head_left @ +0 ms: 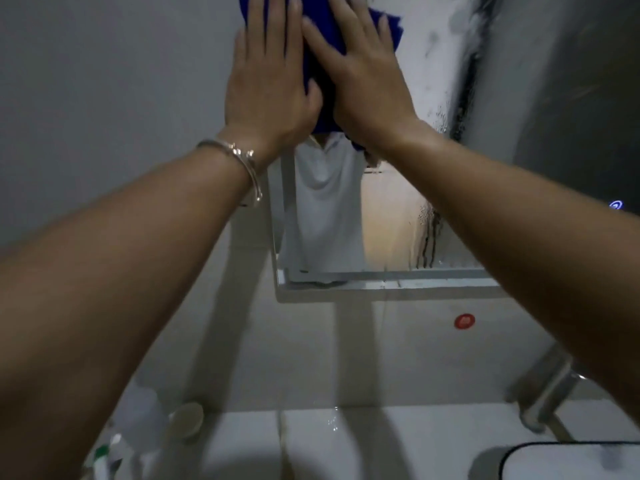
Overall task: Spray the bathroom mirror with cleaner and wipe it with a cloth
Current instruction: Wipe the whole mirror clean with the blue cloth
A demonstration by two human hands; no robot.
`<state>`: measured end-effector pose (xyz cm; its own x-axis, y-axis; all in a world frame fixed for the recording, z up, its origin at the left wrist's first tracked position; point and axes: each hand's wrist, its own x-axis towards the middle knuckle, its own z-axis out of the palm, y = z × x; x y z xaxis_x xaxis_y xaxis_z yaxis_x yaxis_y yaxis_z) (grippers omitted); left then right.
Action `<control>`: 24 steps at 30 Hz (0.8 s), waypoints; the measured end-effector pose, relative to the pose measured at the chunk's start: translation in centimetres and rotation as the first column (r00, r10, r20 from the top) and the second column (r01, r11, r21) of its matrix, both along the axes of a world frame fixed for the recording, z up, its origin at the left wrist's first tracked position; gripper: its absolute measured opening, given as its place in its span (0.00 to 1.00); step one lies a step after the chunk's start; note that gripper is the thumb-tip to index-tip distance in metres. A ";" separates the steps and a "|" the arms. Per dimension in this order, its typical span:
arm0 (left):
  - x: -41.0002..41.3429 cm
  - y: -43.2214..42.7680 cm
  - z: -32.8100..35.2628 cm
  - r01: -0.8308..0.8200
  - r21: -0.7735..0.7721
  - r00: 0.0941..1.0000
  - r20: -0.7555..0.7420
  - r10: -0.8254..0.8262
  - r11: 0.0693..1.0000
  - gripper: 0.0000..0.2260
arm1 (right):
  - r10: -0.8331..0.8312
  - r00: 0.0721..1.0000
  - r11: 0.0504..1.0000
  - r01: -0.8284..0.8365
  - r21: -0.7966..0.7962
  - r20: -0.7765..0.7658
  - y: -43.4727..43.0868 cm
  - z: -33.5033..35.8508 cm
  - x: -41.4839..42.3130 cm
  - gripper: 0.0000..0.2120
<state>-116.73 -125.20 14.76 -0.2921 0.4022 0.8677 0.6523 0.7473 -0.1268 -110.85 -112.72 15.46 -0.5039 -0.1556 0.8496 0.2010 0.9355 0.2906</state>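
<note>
both hands, left hand (268,95) and right hand (363,88), press flat on the blue cloth (320,36), grip spread wide; the unwiped mirror (388,220) lies below them.

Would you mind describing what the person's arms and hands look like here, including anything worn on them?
Both forearms are bare, with no sleeves in view and no gloves on either hand. The left hand has a thin silver-coloured bracelet around its wrist, looped in what looks like more than one strand. The right hand and its wrist carry nothing: no watch, ring or band can be seen.
</note>
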 end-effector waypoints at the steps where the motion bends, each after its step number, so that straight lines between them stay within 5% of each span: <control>1: 0.0 0.1 0.5 -0.006 0.009 1.000 -0.005 0.006 1.000 0.32 | -0.007 1.000 1.000 0.007 -0.007 -0.009 -0.2 0.5 0.1 0.26; 24: -1.3 -1.6 -25.7 0.009 -0.176 0.999 0.050 0.000 0.984 0.36 | -0.004 0.982 0.981 -0.033 0.191 0.187 2.1 -24.4 1.8 0.30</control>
<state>-118.04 -126.77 -10.96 -0.3307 0.5487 0.7678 0.6646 0.7131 -0.2233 -109.09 -110.58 -8.99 -0.6464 -0.3154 0.6948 0.1134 0.8608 0.4962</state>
